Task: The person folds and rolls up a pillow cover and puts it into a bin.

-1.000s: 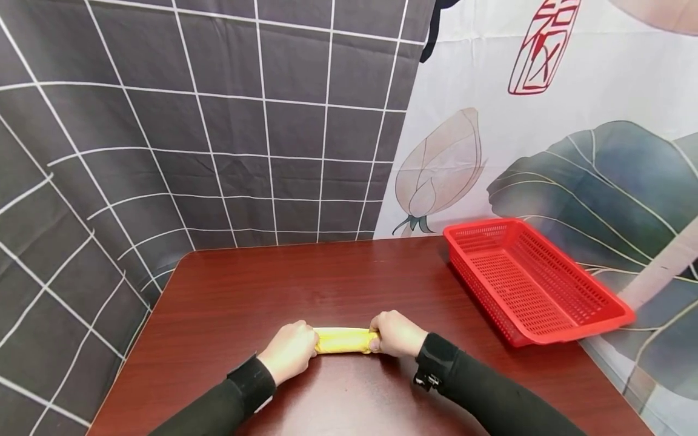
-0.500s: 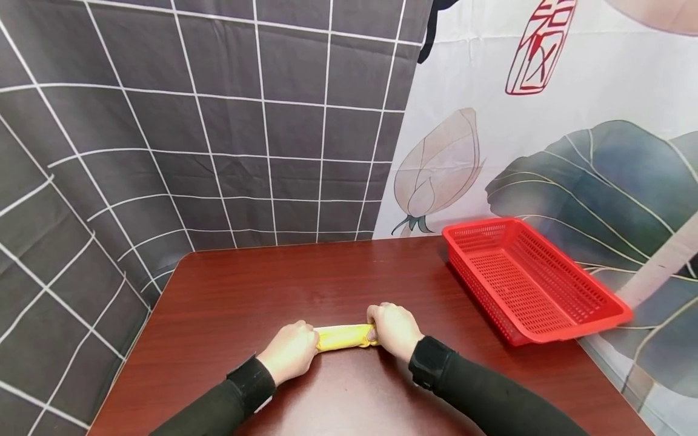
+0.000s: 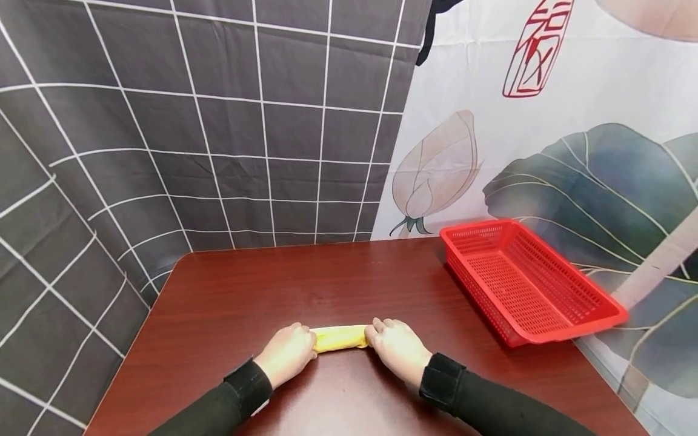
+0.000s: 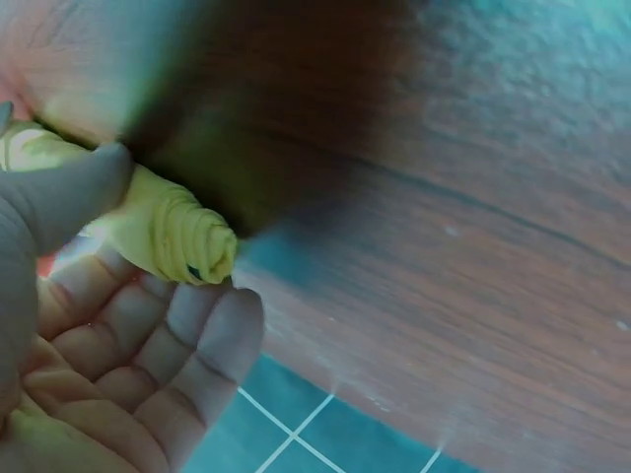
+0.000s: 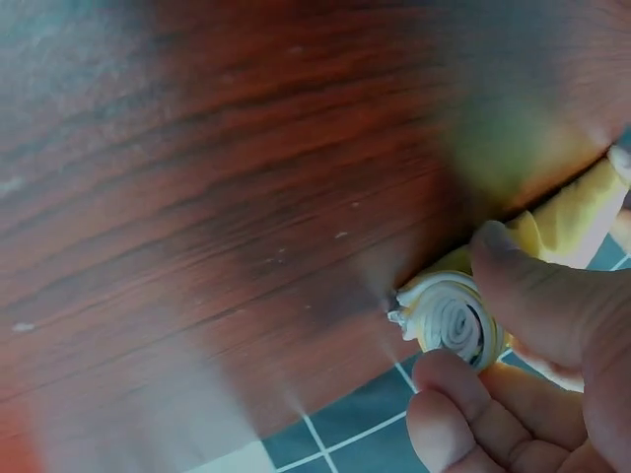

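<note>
A tightly rolled yellow cloth (image 3: 340, 338) with a pale upper edge lies crosswise on the table in the head view. My left hand (image 3: 288, 351) grips its left end. In the left wrist view the thumb (image 4: 84, 192) lies over the roll and the fingers (image 4: 212, 330) curl below, the wound end poking out past them. At the other end my right hand (image 3: 398, 348) holds the roll between thumb and fingers. The right wrist view shows that end as a spiral of white and yellow layers (image 5: 454, 320), the thumb (image 5: 527, 296) across its top.
A red perforated plastic basket (image 3: 523, 284) stands at the right side of the reddish-brown wooden table (image 3: 283, 284). Behind hang a dark grey cloth with white grid lines (image 3: 218, 121) and a white cloth printed with lotus (image 3: 436, 163).
My right hand has shifted and turned on the roll's right end, with more of that end covered now. My left hand has stayed nearly in place.
</note>
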Action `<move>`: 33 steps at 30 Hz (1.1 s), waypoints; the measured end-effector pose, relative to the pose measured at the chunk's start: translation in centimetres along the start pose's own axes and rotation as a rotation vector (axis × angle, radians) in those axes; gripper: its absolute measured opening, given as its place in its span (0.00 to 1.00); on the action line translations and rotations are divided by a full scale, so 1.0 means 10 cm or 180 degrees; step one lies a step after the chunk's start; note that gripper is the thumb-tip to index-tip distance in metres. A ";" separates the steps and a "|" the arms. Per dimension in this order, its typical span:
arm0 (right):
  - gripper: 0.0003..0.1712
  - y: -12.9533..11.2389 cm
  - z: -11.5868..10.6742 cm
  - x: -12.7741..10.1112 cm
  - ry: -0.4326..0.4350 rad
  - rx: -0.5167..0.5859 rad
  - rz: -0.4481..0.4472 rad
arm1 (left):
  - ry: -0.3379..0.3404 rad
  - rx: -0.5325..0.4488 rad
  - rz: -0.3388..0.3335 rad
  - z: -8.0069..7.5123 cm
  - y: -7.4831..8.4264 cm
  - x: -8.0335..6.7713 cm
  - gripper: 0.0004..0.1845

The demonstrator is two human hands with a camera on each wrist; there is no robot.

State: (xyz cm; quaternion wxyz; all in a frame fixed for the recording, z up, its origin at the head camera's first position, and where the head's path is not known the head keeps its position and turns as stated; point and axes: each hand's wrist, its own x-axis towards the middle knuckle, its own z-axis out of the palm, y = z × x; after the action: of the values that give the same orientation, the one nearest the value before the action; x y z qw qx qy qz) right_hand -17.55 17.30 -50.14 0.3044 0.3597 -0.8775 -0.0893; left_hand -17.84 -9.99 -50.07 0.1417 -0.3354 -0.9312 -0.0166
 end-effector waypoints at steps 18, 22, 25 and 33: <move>0.09 -0.13 -0.08 0.18 -0.0510 -0.0097 -0.0020 | -0.1034 -0.0784 -0.0761 -0.15 -0.22 0.18 0.14; 0.08 -0.16 -0.09 0.21 -0.0616 -0.0001 -0.0008 | -0.1314 -0.0935 -0.0952 -0.20 -0.26 0.22 0.16; 0.09 -0.16 -0.10 0.23 -0.0650 0.0036 0.0014 | -0.1254 -0.0914 -0.1065 -0.19 -0.25 0.21 0.16; 0.09 -0.14 -0.10 0.25 -0.0983 0.0175 0.0140 | 0.0261 0.0349 -0.0227 -0.05 0.04 -0.01 0.15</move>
State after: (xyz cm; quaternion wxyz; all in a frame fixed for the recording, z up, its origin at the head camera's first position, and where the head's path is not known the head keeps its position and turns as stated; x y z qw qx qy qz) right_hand -17.57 14.67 -48.73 0.1579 0.3306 -0.9236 -0.1127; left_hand -17.44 -9.80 -49.66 0.1972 -0.2928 -0.9355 0.0156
